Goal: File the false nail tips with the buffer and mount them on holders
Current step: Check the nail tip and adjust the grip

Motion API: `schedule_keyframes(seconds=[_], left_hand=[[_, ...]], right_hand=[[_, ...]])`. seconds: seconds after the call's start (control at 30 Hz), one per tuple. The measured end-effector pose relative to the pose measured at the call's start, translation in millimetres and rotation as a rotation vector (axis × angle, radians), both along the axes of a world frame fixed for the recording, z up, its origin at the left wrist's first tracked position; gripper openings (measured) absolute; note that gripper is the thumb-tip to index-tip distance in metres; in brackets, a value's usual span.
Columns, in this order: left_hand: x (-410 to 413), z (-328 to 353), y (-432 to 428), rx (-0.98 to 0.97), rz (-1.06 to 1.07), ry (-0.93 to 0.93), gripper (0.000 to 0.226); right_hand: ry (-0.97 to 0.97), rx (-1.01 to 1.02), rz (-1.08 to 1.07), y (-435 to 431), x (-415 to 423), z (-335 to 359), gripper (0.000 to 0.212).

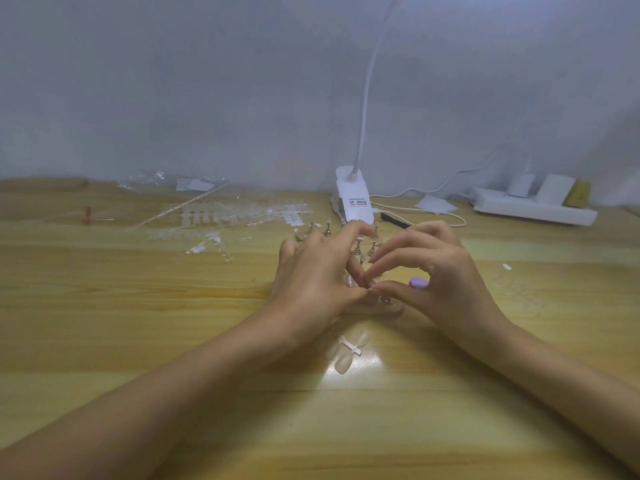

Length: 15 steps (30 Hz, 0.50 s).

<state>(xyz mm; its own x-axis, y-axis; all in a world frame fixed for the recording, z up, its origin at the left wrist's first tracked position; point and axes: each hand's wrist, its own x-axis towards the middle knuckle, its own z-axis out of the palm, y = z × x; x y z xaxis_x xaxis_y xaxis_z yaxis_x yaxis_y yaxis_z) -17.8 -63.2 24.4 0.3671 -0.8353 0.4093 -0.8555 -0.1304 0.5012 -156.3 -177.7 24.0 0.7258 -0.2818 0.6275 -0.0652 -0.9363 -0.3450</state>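
Forearms (pixel 173 393), left hand (pixel 311 275) meets right hand (pixel 440 271) holding buffer (pixel 418 282), above holders (pixel 358 250)

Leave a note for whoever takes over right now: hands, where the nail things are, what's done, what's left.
Left hand and right hand pinch together over the holder stand; what they pinch is hidden.
Right hand also holds the purple buffer.
More holders stand behind.
A few nail tips lie between the forearms, uncut strips far left.
Mounted count unclear; filing and mounting remain.

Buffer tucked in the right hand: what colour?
Light purple; the buffer shows best in head view.
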Motion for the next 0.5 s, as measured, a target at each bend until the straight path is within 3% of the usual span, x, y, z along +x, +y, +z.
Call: schedule_keyframes(seconds=[0.37,0.5], left_hand=[[2,1,-1,0.017,-0.013,0.041,0.081],[2,0,-1,0.02,-0.018,0.043,0.079]], right_hand=[[0.004,0.238,-0.069,11,-1,-3,0.013],[0.016,0.18,-0.066,17,-4,1,0.024]])
